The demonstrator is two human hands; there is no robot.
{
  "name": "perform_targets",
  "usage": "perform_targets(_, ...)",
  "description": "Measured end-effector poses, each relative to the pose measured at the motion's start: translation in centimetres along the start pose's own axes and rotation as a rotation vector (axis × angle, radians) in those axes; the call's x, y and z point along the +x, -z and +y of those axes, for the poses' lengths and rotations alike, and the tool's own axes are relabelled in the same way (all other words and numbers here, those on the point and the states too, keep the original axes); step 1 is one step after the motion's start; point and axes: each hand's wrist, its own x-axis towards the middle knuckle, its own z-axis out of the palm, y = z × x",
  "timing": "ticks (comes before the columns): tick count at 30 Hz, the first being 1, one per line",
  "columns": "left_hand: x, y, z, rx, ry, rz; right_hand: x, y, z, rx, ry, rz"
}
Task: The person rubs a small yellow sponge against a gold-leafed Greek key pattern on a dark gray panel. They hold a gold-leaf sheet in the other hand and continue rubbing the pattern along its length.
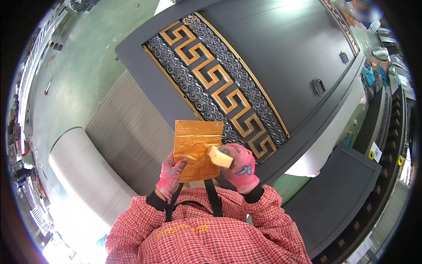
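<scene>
My left hand (170, 177), in a pink glove, grips the left edge of a flat rectangular board (193, 137) with a shiny, wrinkled gold surface. A pale yellow sponge block (220, 157) is closed in the fingers of my right hand (239, 167), which wears a pink glove with a blue mark. The sponge sits over the right part of the gold face; whether it presses on it I cannot tell. Just beyond lies a large dark grey door-like panel (281, 48). Its band has a gold meander pattern (211, 79) flanked by dark curled ornament and thin gold strips.
A big roll of grey-white sheet material (83, 163) lies at the left, partly unrolled toward the panel. Another dark panel (334, 198) is at the lower right, beside a long dark frame with yellow tape rolls (371, 155). Metal profiles line the green floor (88, 66).
</scene>
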Motion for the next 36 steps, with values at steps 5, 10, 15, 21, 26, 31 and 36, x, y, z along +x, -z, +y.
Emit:
perform_targets(5, 0.1, 1.1, -0.6, 0.039, 0.022, -0.019, -0.6, 0.1, 1.6, 0.048, -0.017, -0.011)
perform_targets(10, 0.2, 1.6, 0.7, -0.132, 0.015, 0.033, 0.2, -0.1, 8.2, -0.025, -0.145, 0.326)
perform_targets(15, 0.1, 2.2, 0.3, -0.074, -0.013, 0.037, 4.1, -2.1, 11.4, -0.013, -0.250, 0.291)
perform_targets(21, -0.2, 2.1, 0.3, -0.106, 0.023, 0.085, 5.1, -2.7, 11.9, -0.201, -0.358, 0.151)
perform_targets(26, -0.2, 2.4, -0.1, -0.154, 0.026, 0.068, 1.6, -1.1, 12.5, -0.171, -0.348, 0.159)
perform_targets(31, -0.1, 1.9, -0.1, -0.114, 0.025, 0.072, -0.6, 0.4, 13.5, -0.061, -0.401, 0.217)
perform_targets(36, 0.0, 1.5, -0.1, -0.116, 0.012, 0.056, -0.4, 0.0, 12.8, -0.038, -0.300, 0.286)
